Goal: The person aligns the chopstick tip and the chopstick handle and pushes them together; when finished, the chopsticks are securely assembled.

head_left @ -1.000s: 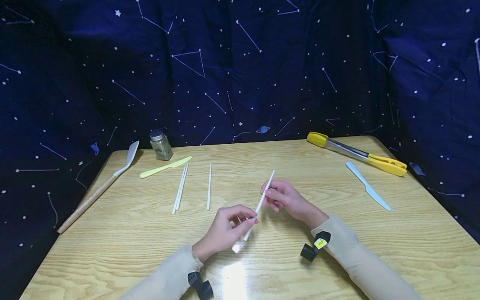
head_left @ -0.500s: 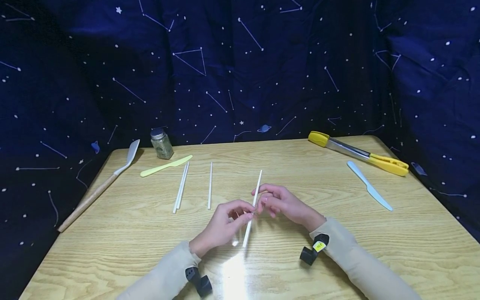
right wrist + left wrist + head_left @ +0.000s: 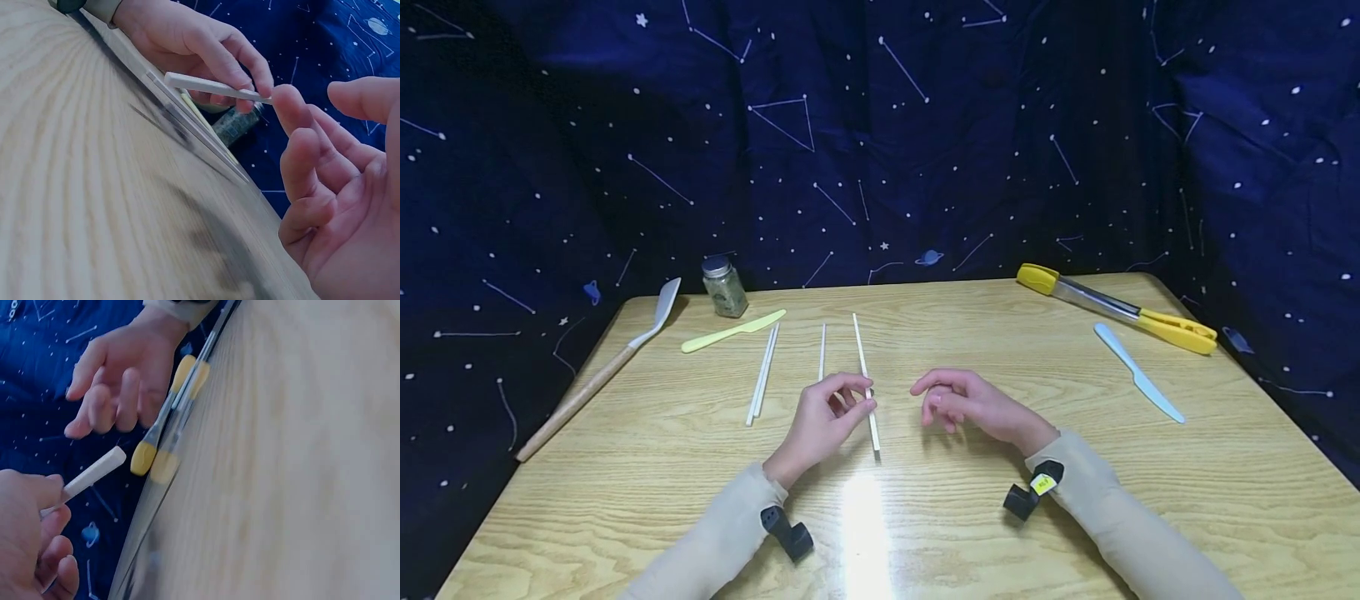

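Note:
Between thumb and fingertips my left hand point(image 3: 825, 421) pinches a white chopstick point(image 3: 861, 350). In the right wrist view that chopstick point(image 3: 200, 85) is raised off the table. Just left of it another white chopstick point(image 3: 822, 346) lies on the wood, its near part hidden by my left hand. Two more white chopsticks point(image 3: 762, 377) lie side by side farther left. My right hand point(image 3: 981, 407) hovers over the table with loosely curled fingers and holds nothing; in the left wrist view the right hand point(image 3: 122, 381) is apart from the chopstick.
On the left lie a spatula point(image 3: 602, 379) with a wooden handle and a pale yellow knife point(image 3: 733, 332). A lidded glass jar point(image 3: 725, 287) stands behind them. Yellow-tipped tongs point(image 3: 1112, 307) and a light blue knife point(image 3: 1138, 372) lie right. A starry dark blue cloth point(image 3: 880, 150) hangs behind the table.
My left hand has moved left with the chopstick, which now leans the other way. My right hand, which held the chopstick's upper part one second ago, has let go and stays near its place.

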Motion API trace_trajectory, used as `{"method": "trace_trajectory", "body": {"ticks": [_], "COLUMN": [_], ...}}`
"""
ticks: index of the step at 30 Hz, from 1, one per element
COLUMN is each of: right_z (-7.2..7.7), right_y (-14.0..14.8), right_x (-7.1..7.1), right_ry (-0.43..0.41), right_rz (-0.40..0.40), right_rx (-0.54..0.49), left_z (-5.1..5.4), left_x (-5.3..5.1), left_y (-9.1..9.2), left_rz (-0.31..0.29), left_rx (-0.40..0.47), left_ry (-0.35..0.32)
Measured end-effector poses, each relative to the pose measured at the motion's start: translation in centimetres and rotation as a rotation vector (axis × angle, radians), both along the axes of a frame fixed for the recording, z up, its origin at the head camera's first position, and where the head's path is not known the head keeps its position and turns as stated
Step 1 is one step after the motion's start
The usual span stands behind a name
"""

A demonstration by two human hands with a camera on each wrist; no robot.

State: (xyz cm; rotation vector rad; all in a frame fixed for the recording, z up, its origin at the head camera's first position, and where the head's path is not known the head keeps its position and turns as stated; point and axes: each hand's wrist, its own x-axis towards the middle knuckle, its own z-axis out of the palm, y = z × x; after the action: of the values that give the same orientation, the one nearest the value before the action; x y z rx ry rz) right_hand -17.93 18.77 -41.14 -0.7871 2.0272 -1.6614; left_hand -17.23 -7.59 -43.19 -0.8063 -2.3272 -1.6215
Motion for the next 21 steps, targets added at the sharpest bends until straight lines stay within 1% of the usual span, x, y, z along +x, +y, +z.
{"method": "trace_trajectory", "body": {"ticks": [1, 4, 7, 8, 9, 12, 15, 17, 21], "right_z": [0.1, 0.1, 0.1, 0.1, 0.1, 0.2, 0.3, 0.5, 1.0], "right_y": [0.1, 0.6, 1.1, 1.2, 1.4, 1.8, 2.3, 2.6, 3.1], "right_x": [0.0, -0.2, -0.5, -0.5, -0.6, -0.7, -1.0, -1.1, -1.2], "right_ry": [-0.005, -0.015, -0.019, -0.018, -0.02, -0.01, 0.005, 0.01, 0.008], "right_rz": [-0.008, -0.034, -0.058, -0.062, -0.068, -0.08, -0.097, -0.118, -0.173], "right_rx": [0.012, 0.025, 0.016, 0.012, 0.008, 0.014, 0.022, 0.024, 0.029], "left_z": [0.5, 0.3, -0.2, -0.9, -1.1, -1.4, -1.4, -1.5, -1.8], "left_x": [0.1, -0.8, -1.7, -2.2, -2.3, -2.7, -3.0, -3.1, -3.4], "left_y": [-0.1, -0.8, -1.4, -1.7, -1.8, -2.2, -2.6, -2.8, -3.3], "left_rz": [0.015, 0.051, 0.095, 0.108, 0.126, 0.169, 0.22, 0.249, 0.276], "left_rx": [-0.012, -0.057, -0.107, -0.12, -0.135, -0.177, -0.231, -0.266, -0.31], "left_ry": [0.002, 0.049, 0.112, 0.141, 0.163, 0.203, 0.229, 0.232, 0.25]}}
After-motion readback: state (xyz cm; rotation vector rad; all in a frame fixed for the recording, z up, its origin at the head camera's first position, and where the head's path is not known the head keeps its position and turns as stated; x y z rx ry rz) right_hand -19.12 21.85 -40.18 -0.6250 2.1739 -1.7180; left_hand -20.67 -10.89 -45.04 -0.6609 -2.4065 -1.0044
